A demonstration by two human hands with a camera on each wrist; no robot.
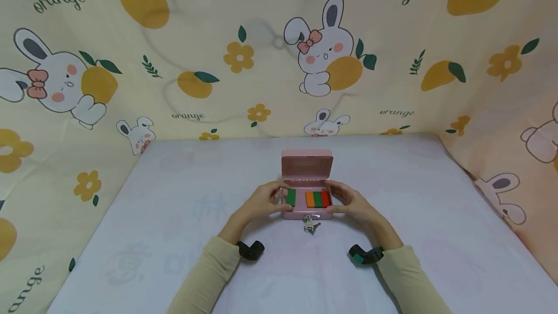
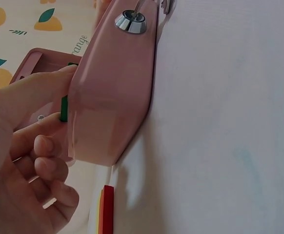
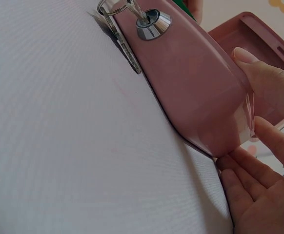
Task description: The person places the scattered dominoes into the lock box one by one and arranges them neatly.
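A pink metal cash box [image 1: 299,215] lies on the white table with its lid [image 1: 307,164] raised. My left hand [image 1: 263,201] pinches a green block [image 1: 290,197] between thumb and index finger at the box's left end; its other fingers are curled. Inside, toward the right, sit orange, green and red blocks [image 1: 317,199] side by side. With thumb at the front corner and fingers along the side, my right hand [image 1: 355,206] grips the box's right end. A key on a ring [image 3: 121,41] hangs from the front lock [image 3: 153,24].
Beside the box's left end, a red and yellow piece [image 2: 106,209] lies on the table, mostly hidden by the left hand in the head view. A patterned cloth [image 1: 261,13] with rabbits and oranges rises behind the table [image 1: 144,236]. Both wrists wear black bands [image 1: 251,250].
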